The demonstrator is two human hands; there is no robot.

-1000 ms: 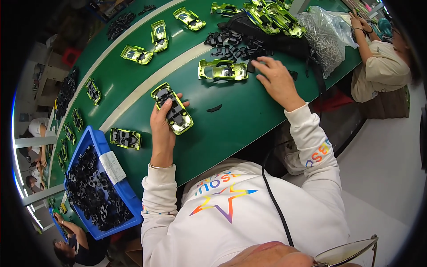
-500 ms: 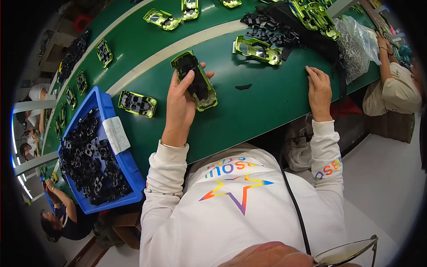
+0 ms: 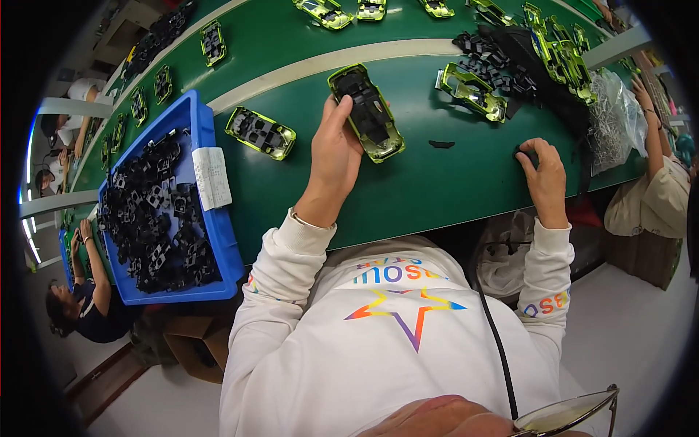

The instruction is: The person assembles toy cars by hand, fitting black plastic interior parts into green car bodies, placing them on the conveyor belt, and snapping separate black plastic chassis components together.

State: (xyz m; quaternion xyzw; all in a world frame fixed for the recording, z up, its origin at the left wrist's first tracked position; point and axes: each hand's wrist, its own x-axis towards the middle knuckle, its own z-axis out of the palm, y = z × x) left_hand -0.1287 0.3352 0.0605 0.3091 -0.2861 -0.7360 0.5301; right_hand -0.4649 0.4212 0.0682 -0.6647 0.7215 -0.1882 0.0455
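In my left hand (image 3: 336, 156) is a lime-green toy car body (image 3: 397, 142) with a black part set inside it. My thumb presses its near-left edge, and the fingers pass underneath. My right hand (image 3: 546, 178) is at the table's right side, fingers curled, with a small black piece (image 3: 518, 152) at the fingertips; its shape is mostly hidden. A thin black strip (image 3: 441, 144) lies on the green table between my hands. Beyond it sits another green car body (image 3: 472, 92). One more car body with a black insert (image 3: 260, 133) rests left of my left hand.
A blue bin (image 3: 231, 251) full of black parts stands at the left. Black pieces (image 3: 495, 58) are heaped at the far right, beside piled green car bodies (image 3: 568, 65) and a clear bag of small metal pieces (image 3: 611, 127). Other people work along both sides.
My right hand has gone from outstretched fingers to a curled grip with a small black piece at the tips. My left thumb has shifted to the car body's edge. The whole view has shifted.
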